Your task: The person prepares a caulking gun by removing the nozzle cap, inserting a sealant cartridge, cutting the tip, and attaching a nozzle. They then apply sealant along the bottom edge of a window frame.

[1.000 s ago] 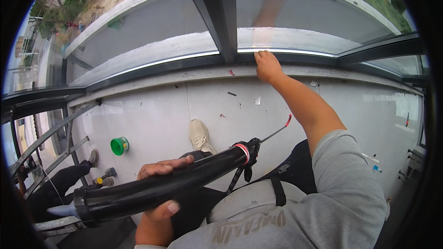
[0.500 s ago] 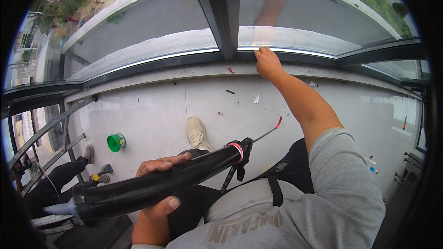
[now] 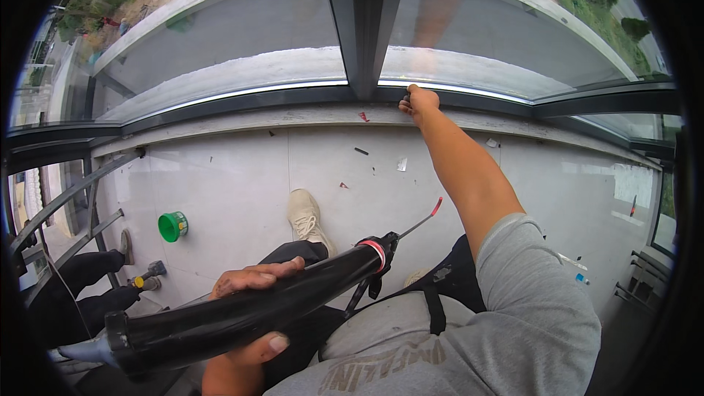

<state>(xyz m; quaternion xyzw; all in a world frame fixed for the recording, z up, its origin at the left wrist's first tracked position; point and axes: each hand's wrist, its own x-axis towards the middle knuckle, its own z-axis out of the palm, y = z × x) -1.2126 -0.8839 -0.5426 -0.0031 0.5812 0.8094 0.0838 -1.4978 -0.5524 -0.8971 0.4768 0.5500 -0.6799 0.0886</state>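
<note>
Green cup-like container (image 3: 173, 226) lying on side on pale tile floor (image 3: 242, 183) at far left, contents not visible. Left hand (image 3: 253, 315) wrapping closed around black caulking gun (image 3: 242, 312), barrel crossing lap, nozzle pointing lower left, red-tipped rod sticking out upper right. Beige shoe (image 3: 308, 216) resting on tiles beyond. Right hand (image 3: 418, 100) reaching out, fingers curling closed against dark window frame (image 3: 242, 99) at base of mullion.

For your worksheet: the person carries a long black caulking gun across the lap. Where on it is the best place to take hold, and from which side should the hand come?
Grip the caulking gun around the middle of its smooth round barrel, coming from above so the fingers wrap over the top, as the left hand does now. The barrel lies nearly level, and the trigger and thin rod crowd the rear end.
</note>
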